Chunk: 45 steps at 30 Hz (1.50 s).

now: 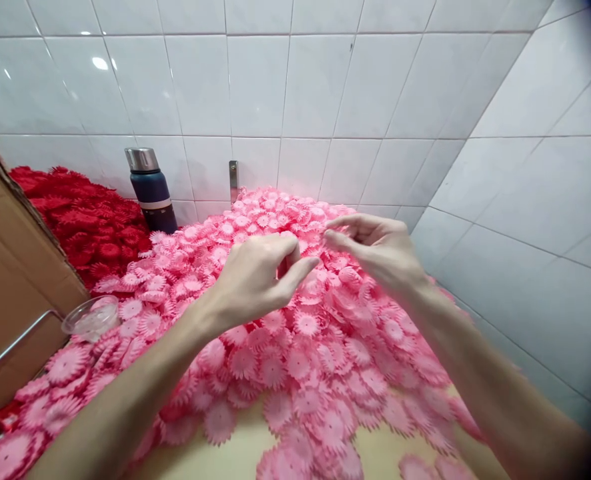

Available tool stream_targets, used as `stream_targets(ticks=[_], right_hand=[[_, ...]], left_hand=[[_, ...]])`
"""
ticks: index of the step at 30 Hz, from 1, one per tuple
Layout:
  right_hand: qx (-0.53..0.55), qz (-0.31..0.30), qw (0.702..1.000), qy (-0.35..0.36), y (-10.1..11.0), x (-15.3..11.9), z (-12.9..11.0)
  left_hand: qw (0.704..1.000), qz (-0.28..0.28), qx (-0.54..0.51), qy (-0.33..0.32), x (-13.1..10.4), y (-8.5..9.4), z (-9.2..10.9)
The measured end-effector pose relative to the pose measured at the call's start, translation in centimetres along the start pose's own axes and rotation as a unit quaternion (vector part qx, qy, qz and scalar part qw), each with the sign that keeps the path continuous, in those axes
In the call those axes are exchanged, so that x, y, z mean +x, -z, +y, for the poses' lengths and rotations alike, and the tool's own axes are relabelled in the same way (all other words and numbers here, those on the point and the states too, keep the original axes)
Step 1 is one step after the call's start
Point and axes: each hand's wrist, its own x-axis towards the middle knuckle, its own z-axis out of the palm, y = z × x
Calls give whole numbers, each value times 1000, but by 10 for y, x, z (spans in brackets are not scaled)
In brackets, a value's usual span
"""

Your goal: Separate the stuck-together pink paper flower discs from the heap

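Note:
Above a heap of pink fringed flower-shaped discs, my left hand has its fingers curled in and its thumb held out to the right. What lies inside the curl is hidden, though a trace of pink shows by the index finger. To its right, my right hand brings thumb and fingertips close together in a pinch. Anything between those tips is too small to make out. The two hands are a short way apart, with pink discs behind and below them.
Red discs are piled at the back left, beside a dark blue bottle with a steel cap. A clear plastic bowl rests near a cardboard box on the left. White tiled walls rise behind and to the right.

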Motion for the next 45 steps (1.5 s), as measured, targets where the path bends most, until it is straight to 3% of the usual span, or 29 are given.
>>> stream_targets(ticks=[3,5,8,10,14,18,22,27,30,36,41,45], right_hand=[[-20,106,993,-40,21,6,7],[-35,130,989,-59,33,7,6],[-49,56,996,-57,35,3,-3],[-38,-16,998,-57,27,-1,-9],[-18,-130,988,-78,7,-11,-17],[-52,-204,976,-47,-6,-19,-18],[-63,-218,974,-16,-12,-24,-21],[-33,-231,972,-18,-20,-31,-29],[31,-242,970,-20,-27,-37,-33],[90,-378,918,-74,-41,-43,-28],[61,-411,908,-58,-49,-47,-25],[-36,-425,903,-55,-55,-49,-29]], left_hand=[[999,31,-22,4,0,18,-1],[998,55,8,33,1,27,-10],[981,70,150,99,2,31,-36],[957,46,253,131,0,28,-53],[944,0,303,130,-5,23,-70],[970,-20,206,125,-7,23,-63],[990,-34,77,110,-4,26,-39],[997,13,-19,77,-9,30,-2],[992,27,-74,95,-24,22,9],[955,23,-237,179,-68,-10,4],[936,9,-296,191,-84,-26,-5],[945,-16,-256,204,-89,-37,-11]])
